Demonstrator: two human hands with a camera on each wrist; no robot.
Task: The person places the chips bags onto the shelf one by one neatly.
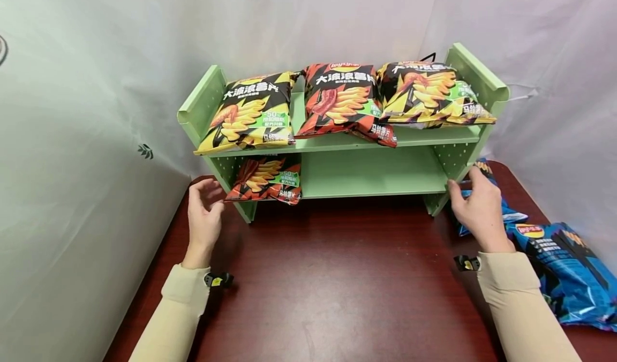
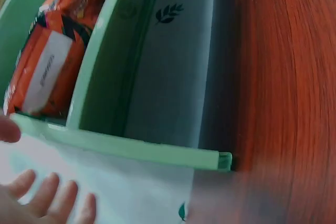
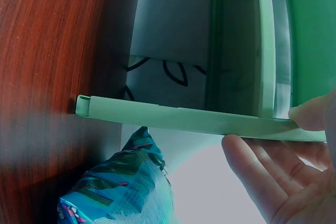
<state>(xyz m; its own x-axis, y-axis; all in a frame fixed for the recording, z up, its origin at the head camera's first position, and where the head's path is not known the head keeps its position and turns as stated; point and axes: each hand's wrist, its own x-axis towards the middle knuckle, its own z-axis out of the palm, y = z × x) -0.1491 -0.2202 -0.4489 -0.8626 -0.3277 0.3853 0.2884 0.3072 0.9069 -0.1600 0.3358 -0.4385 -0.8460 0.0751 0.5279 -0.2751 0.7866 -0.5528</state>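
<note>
A light green two-tier shelf rack [image 1: 371,172] stands on the dark red table. My left hand [image 1: 204,209] is beside its left side panel, fingers apart and relaxed; in the left wrist view those fingers [image 2: 55,195] are clear of the panel. At the right side panel [image 3: 184,120], my right hand [image 1: 478,209] holds the edge, thumb on the inner face and fingers on the outer. On the top tier lie a yellow-black chip bag [image 1: 253,113], a red-black chip bag [image 1: 339,102] and another yellow-black chip bag [image 1: 426,94]. A red-black chip bag [image 1: 270,177] sits at the lower tier's left end.
Blue chip bags [image 1: 569,271] lie on the table to the right, with one [image 3: 123,182] close to the rack's right side. White curtains [image 1: 96,110] with leaf prints enclose the back and sides. The table [image 1: 337,276] extends in front of the rack.
</note>
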